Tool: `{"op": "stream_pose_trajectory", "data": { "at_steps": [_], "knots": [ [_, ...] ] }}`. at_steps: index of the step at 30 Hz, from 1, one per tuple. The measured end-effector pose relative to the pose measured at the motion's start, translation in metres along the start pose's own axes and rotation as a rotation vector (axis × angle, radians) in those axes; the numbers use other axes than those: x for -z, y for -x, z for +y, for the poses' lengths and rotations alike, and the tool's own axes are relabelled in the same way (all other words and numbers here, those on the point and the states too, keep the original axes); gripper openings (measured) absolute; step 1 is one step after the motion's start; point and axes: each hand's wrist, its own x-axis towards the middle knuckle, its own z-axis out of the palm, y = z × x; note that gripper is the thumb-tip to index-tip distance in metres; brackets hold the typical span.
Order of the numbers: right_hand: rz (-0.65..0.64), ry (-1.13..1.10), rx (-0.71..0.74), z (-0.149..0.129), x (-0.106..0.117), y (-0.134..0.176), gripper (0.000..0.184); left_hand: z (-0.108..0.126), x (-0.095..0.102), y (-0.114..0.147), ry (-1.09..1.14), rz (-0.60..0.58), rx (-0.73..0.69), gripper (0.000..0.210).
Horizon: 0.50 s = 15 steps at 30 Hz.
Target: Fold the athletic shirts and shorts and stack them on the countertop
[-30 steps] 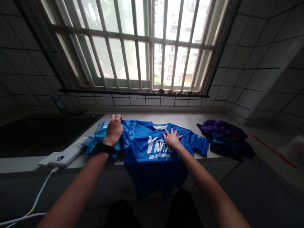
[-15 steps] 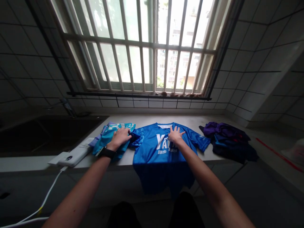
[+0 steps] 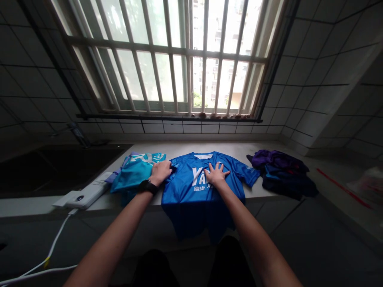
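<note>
A blue T-shirt with white lettering lies spread front up on the counter, its collar toward the window and its lower part hanging over the front edge. At its left sleeve, my left hand has its fingers closed on the fabric, and the hand covers much of that sleeve. My right hand lies flat on the chest with fingers spread, hiding part of the lettering. Left of the shirt is a pile of turquoise clothing, close beside my left wrist.
Dark and purple clothes are heaped at the right. A white power bank with a cable sits near the sink. The white counter runs below a barred window. A red strip lies at far right.
My left hand has shifted right off the turquoise pile and closed on the shirt's sleeve. My right hand stays spread on the chest. The view has turned slightly right.
</note>
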Motion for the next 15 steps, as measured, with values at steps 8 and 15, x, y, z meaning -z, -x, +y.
{"op": "stream_pose_trajectory", "data": {
  "at_steps": [8,15],
  "knots": [
    [0.023,-0.03,-0.001,0.0,-0.001,0.004,0.066,-0.001,0.006,-0.002,0.181,0.124,0.051,0.028],
    [0.03,-0.053,0.001,0.0,-0.002,0.003,0.066,-0.036,0.03,-0.012,0.476,0.359,0.309,0.028]
  ]
}}
